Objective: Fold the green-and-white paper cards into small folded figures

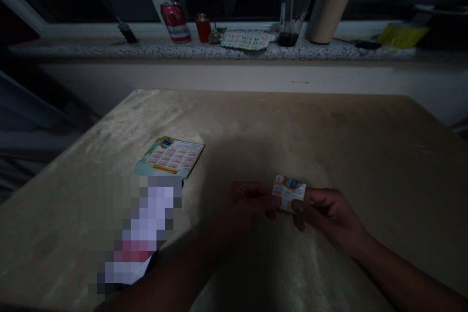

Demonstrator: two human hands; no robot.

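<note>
Between my two hands is a small folded piece of printed paper [288,192], held over the front middle of the table. My left hand [250,199] pinches its left edge, thumb on top. At its right side my right hand [325,209] grips it between thumb and fingers. Orange blocks and a dark picture show on the paper's face; its underside is hidden. To the left, a stack of printed sheets [175,156] lies flat on the table, the top one bearing rows of orange print.
The table [347,131] reaches a wall below a speckled windowsill [146,51]. On the sill stand a red can [175,22], an orange jar [203,28], a lidded plastic cup [290,14] and a cardboard tube [334,2]. A pixelated object [146,229] lies left of my left forearm.
</note>
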